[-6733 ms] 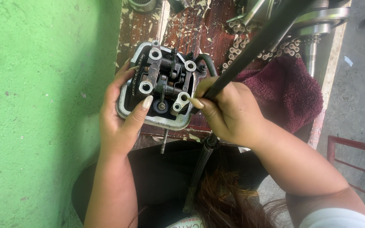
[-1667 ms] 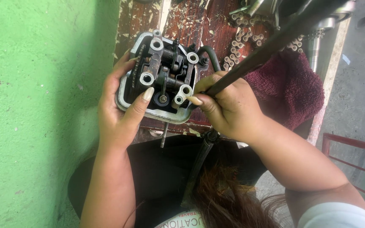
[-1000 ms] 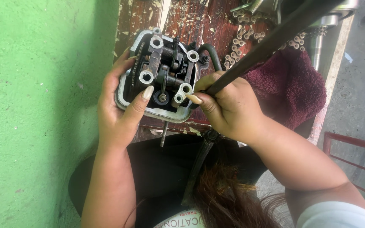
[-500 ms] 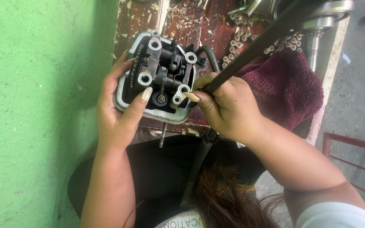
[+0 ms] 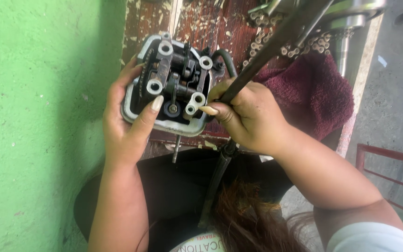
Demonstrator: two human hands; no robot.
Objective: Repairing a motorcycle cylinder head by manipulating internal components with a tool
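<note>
**Two hands on an engine head at a worn bench**

Closest to the camera, dark hair hangs over black clothing, and the lower end of a long dark metal bar (image 5: 262,60) runs down past it. The right hand (image 5: 250,116) is wrapped tight around that bar, thumb laid forward along it, with the shaft rising up and to the right out of the fist. Just beside it, the left hand (image 5: 127,126) cups the near left edge of a grey cylinder head (image 5: 176,88), thumb pressed onto its top face and fingers curled behind the rim. The head sits at the front edge of a scuffed reddish wooden bench (image 5: 211,23), its pale round bosses facing up and a thin stud poking out below. Behind the right hand lies a maroon cloth (image 5: 313,93). Farther back, a chain (image 5: 262,37) and bright metal parts rest on the bench. A green wall (image 5: 38,116) fills the left side.
</note>
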